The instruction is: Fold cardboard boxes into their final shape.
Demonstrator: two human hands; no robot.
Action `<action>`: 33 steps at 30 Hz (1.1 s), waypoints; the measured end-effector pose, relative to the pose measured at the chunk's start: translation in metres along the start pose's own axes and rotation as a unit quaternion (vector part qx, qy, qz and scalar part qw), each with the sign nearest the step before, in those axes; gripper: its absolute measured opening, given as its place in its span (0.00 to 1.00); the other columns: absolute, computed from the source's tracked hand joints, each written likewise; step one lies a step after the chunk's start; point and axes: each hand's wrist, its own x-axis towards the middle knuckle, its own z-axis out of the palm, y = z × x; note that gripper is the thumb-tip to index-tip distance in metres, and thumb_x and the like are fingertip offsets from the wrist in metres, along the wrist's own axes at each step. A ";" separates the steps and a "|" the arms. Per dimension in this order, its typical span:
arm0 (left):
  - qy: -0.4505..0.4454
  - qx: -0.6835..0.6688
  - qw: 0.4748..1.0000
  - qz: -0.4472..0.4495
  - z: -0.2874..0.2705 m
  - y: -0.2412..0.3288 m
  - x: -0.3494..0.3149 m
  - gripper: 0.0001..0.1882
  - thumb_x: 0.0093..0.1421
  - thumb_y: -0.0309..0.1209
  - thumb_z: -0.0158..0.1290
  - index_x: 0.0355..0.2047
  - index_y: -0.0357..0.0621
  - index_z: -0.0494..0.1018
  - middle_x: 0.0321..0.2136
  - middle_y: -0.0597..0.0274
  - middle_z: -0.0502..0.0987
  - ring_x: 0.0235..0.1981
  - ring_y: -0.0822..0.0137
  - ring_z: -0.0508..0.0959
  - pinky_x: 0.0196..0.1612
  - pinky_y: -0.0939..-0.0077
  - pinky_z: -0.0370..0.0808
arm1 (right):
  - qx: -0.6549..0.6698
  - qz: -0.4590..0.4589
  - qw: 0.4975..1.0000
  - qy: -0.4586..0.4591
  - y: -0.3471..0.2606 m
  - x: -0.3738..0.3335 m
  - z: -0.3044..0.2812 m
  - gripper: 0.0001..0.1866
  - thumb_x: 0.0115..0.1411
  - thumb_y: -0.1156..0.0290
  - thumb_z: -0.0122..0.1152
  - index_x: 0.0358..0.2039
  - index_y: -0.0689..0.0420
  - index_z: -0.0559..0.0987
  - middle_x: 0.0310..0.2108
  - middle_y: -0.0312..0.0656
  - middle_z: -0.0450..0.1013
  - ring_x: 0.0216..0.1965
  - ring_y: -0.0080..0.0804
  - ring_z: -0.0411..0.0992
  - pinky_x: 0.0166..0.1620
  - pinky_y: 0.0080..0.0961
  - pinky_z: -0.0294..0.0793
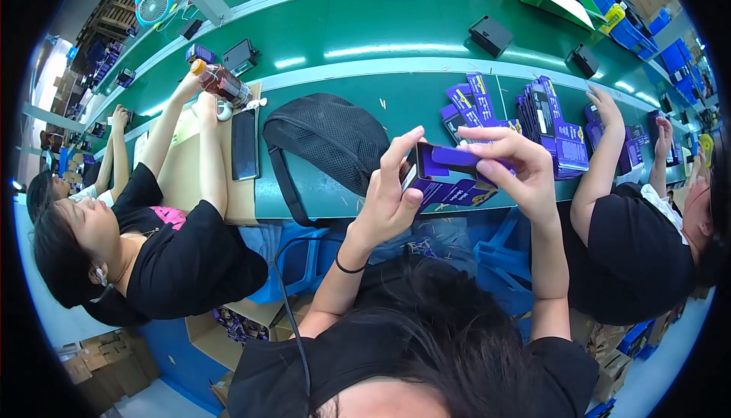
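A small purple carton (454,189) is held up in front of me, tilted, with a purple flap raised at its near-top end. My left hand (387,199) grips the carton's left end between thumb and fingers. The fingers of my right hand (521,170) are closed on the flap and the right side of the carton. Whether anything lies inside it cannot be made out. Just beyond my hands, flat purple cartons (474,102) lie fanned on the green bench, and a stack of purple cartons (554,136) stands to their right.
A black mesh bag (327,136) lies on the green conveyor bench (381,45), left of my hands. Black devices (491,36) sit on the belt beyond. At left a co-worker (175,243) holds a brown drink bottle (221,81); another co-worker (640,243) works close on my right.
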 end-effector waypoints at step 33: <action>-0.009 0.085 0.995 -0.042 -0.002 0.010 -0.004 0.21 0.64 0.50 0.44 0.46 0.46 0.67 0.45 0.52 0.62 0.41 0.61 0.68 0.40 0.71 0.69 | -0.451 -0.167 0.871 0.099 -0.007 -0.016 0.028 0.14 0.43 0.74 0.69 0.34 0.52 0.81 0.40 0.34 0.76 0.46 0.35 0.72 0.61 0.44 0.58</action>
